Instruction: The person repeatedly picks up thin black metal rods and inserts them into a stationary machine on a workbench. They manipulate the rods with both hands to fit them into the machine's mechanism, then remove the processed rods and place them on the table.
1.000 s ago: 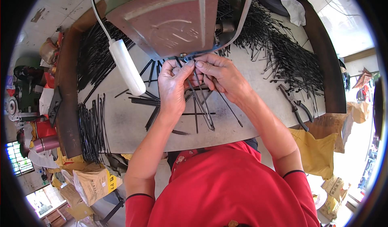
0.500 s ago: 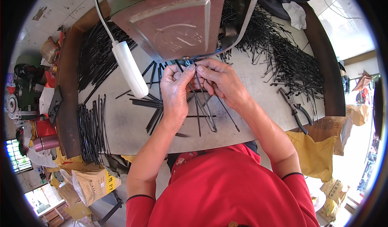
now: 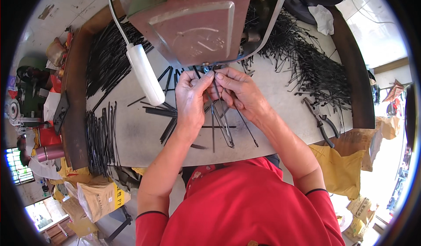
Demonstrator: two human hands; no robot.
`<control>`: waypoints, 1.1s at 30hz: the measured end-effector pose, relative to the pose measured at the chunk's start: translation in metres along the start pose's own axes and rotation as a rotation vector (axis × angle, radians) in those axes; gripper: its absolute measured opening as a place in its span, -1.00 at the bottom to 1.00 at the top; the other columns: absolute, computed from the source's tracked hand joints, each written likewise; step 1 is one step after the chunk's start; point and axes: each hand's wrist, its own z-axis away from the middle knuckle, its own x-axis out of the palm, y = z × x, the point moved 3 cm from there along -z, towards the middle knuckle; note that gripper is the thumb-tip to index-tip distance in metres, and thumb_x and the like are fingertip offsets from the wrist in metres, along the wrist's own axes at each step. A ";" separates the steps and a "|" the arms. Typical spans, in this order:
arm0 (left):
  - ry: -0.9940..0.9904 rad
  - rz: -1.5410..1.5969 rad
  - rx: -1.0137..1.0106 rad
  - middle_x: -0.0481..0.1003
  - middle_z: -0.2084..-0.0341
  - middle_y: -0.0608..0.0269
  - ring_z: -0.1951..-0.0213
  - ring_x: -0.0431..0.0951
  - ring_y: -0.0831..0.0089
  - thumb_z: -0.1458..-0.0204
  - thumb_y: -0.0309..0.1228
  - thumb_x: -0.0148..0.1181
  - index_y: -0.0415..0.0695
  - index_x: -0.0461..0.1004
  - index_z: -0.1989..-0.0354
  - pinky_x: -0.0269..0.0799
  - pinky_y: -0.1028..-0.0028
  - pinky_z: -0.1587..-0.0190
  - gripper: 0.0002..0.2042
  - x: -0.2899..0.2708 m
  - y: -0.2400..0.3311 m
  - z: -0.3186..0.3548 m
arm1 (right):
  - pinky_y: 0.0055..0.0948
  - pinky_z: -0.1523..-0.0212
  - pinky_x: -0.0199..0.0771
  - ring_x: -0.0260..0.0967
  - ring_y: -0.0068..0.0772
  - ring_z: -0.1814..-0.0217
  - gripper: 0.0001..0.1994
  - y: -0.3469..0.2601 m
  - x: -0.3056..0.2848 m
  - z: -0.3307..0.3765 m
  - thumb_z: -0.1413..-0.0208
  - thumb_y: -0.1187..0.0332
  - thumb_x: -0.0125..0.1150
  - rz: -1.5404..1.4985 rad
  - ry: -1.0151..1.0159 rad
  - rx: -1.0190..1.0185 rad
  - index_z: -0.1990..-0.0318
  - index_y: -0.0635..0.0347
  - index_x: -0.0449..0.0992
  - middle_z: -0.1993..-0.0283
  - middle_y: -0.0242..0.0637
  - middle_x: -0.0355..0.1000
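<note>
Just below the front of a green and reddish-brown machine head [image 3: 197, 35], my two hands are close together. My left hand [image 3: 189, 99] is closed, thumb against fingers, pinching a thin black metal rod [image 3: 222, 114] that slants down toward me. My right hand [image 3: 245, 90] is closed too, its thumb and forefinger pinching another thin black rod [image 3: 246, 124] with a small knob at its lower end. The upper ends of these rods are hidden by my fingers and the machine's lower edge. More loose black rods [image 3: 161, 112] lie on the table left of my left hand.
Black rods in a pile [image 3: 109, 62] lie at back left, and a bundle [image 3: 103, 136] at front left. A tangled heap of bent rods [image 3: 307, 57] covers the back right. Pliers [image 3: 320, 121] rest at right. A white lamp [image 3: 145, 75] hangs beside the machine. Brown raised edges [image 3: 355, 66] border the table.
The whole view has shifted slightly, with the machine and lamp a little further right in it. My hands keep their pinch under the machine, with only slight movement of the rods.
</note>
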 end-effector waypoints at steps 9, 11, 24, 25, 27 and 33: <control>0.037 -0.008 0.018 0.46 0.62 0.24 0.64 0.46 0.51 0.00 -0.51 0.24 -0.11 0.23 0.43 0.36 0.60 0.59 -0.77 0.002 0.005 0.000 | -0.70 0.79 -0.06 0.15 -0.73 0.70 -0.83 -0.004 0.010 0.004 -0.20 0.36 0.02 0.058 0.082 -0.094 0.22 0.28 0.45 0.55 -0.42 0.35; 0.021 -0.090 0.024 0.48 0.60 0.20 0.64 0.46 0.52 0.00 -0.49 0.24 -0.13 0.25 0.40 0.34 0.61 0.59 -0.79 0.003 0.013 0.004 | -0.69 0.79 -0.06 0.15 -0.73 0.70 -0.84 -0.008 0.007 0.006 -0.19 0.36 0.02 0.096 0.049 -0.065 0.26 0.26 0.46 0.56 -0.41 0.35; 0.112 -0.402 -0.062 0.49 0.55 0.22 0.55 0.47 0.54 -0.01 -0.39 0.23 -0.17 0.36 0.30 0.35 0.60 0.48 -0.81 -0.028 0.049 0.051 | -0.64 0.77 0.12 0.28 -0.67 0.67 -0.78 -0.010 0.006 0.033 -0.15 0.33 0.09 0.389 -0.088 0.044 0.15 0.26 0.51 0.59 -0.34 0.43; 0.207 -0.415 0.001 0.49 0.55 0.19 0.57 0.48 0.50 0.00 -0.40 0.23 -0.17 0.35 0.29 0.36 0.58 0.51 -0.80 -0.032 0.063 0.057 | -0.64 0.76 0.16 0.30 -0.67 0.66 -0.78 -0.015 0.001 0.035 -0.14 0.32 0.10 0.506 -0.039 0.016 0.15 0.25 0.51 0.61 -0.34 0.42; 0.293 -0.455 0.092 0.48 0.56 0.18 0.58 0.49 0.48 0.00 -0.42 0.24 -0.17 0.34 0.28 0.37 0.58 0.55 -0.80 -0.056 0.085 0.067 | -0.50 0.67 0.36 0.42 -0.50 0.60 -0.80 -0.023 -0.015 0.036 -0.08 0.32 0.16 0.810 0.108 -0.038 0.19 0.21 0.53 0.59 -0.25 0.46; 0.352 -0.781 0.203 0.47 0.57 0.24 0.58 0.45 0.57 -0.01 -0.46 0.22 -0.16 0.33 0.33 0.24 0.65 0.58 -0.84 -0.144 0.125 0.082 | -0.21 0.49 0.46 0.48 -0.10 0.50 -0.94 -0.012 -0.011 0.025 0.07 0.49 0.16 1.471 0.129 -0.583 0.41 0.27 0.48 0.54 -0.07 0.46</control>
